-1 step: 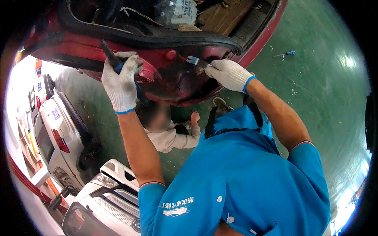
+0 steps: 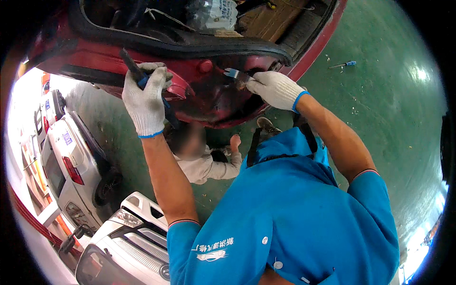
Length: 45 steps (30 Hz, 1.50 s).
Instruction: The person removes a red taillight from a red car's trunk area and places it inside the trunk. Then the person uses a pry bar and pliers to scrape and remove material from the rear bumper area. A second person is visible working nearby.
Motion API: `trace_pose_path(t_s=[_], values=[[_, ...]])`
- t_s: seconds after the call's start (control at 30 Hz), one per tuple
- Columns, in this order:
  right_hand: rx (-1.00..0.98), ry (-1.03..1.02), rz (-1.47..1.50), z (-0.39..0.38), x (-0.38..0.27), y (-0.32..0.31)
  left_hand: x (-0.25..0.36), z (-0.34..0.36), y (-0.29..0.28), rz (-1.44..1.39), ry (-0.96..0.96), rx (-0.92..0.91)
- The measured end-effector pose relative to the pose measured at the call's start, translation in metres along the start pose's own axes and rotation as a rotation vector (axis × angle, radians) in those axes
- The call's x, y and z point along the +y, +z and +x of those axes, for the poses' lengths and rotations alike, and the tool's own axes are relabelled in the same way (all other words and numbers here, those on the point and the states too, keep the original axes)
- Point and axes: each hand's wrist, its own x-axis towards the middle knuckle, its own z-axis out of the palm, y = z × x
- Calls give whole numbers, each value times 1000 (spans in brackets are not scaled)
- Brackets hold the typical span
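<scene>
In front of me is the red car's rear panel (image 2: 206, 92), below the open boot edge. My left hand (image 2: 146, 97), in a white knit glove with a blue cuff, is closed around a long black-and-blue tool (image 2: 135, 71). The tool slants down past my palm, and its exact kind is unclear. My right hand (image 2: 275, 89), gloved the same way, pinches a flat, dark strip-like tool with a pale forked tip (image 2: 232, 73). That tip points left, over the dark, dirty corner of the panel. Whether it touches the panel, I cannot tell.
Inside the boot lie a clear plastic bag (image 2: 211, 14) and a brown board (image 2: 266, 21). A person in a pale top (image 2: 209, 168) is low beneath the bumper, beside my left forearm. A blue-handled screwdriver (image 2: 349, 63) lies on the green floor. White vehicles (image 2: 71, 156) stand at left.
</scene>
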Motion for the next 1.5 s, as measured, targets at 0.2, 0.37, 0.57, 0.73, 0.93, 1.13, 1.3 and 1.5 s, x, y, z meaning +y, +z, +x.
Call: trace_pose_path(t_s=[0.2,0.37,0.57,0.73,0.93,1.13,1.3,1.5], values=[[-2,270,81,-6,-21,2,2,0,-3,-4,-12,-16],[32,310,77,-7,-29,0,2,0,-2,2,-17,-21],[197,390,127,-10,-23,30,0,-2,0,-1,-2,-4],[213,395,145,-3,-25,32,-4,-9,1,-52,-70,-37],[214,277,289,25,-33,12,-10,-7,2,-65,-69,-59],[216,297,105,-6,-22,-2,-7,-5,3,-112,-63,-56],[194,292,132,-3,-19,9,-8,-9,3,-79,-62,-49],[171,224,35,2,-17,10,-13,-8,3,-94,-29,-54]])
